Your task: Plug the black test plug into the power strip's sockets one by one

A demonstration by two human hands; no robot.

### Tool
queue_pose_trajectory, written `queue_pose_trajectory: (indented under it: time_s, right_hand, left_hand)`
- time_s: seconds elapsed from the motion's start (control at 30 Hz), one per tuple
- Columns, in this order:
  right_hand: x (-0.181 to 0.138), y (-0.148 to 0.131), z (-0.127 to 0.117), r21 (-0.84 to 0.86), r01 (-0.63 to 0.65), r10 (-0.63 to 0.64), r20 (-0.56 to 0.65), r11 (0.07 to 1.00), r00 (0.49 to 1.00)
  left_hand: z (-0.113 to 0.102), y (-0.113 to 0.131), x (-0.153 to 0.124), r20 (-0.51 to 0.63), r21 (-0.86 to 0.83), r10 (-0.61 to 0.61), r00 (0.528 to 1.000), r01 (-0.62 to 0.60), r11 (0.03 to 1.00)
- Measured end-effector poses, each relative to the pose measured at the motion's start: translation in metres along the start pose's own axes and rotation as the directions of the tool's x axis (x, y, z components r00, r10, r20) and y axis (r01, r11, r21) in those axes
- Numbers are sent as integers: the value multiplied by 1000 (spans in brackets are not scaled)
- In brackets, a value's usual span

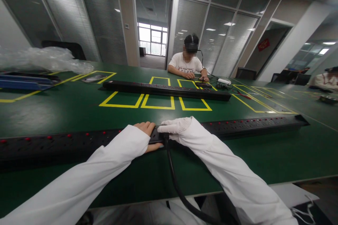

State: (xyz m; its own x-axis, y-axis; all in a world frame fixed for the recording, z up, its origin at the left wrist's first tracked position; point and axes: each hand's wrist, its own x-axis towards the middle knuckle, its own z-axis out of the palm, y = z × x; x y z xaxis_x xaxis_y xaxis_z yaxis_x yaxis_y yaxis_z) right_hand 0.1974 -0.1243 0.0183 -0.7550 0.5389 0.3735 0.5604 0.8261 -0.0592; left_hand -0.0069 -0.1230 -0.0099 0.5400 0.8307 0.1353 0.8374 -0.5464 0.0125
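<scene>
A long black power strip (87,141) with rows of sockets and red dots lies across the green table in front of me. My bare left hand (148,135) grips it near the middle, fingers over the top and thumb along the near side. Just right of that, my right hand (175,127), in a white dotted glove, is closed around a black plug (166,135) at the strip's upper face. From the plug a thick black cable (173,175) hangs over the table's near edge. The glove hides how far the plug sits in a socket.
Another long black strip (166,90) lies farther back across yellow tape outlines. At left are clear plastic wrap (39,59) and blue profiles (23,81). Opposite sits a person (186,61) in a headset, with a white device (224,82) and red-handled tool (244,95) nearby.
</scene>
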Motion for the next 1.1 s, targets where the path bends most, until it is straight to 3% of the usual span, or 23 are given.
queue_pose_trajectory:
  time_s: [0.2, 0.47, 0.73, 1.1]
  right_hand:
    - [-13, -6, 12, -214, 33, -40, -27, 976, 999]
    - [-25, -12, 34, -91, -64, 43, -215, 994, 976]
    - [-25, -13, 29, -54, -89, 78, -176, 995, 981]
    - [-25, -14, 23, -53, -78, 70, -141, 996, 988]
  left_hand:
    - [-3, 3, 1, 37, -3, -23, 999, 23, 1000]
    - [-15, 7, -2, 66, 7, -19, 998, 19, 1000]
    - [-14, 8, -1, 90, 14, -17, 996, 16, 1000]
    - [1, -1, -5, -55, 21, 28, 998, -27, 999]
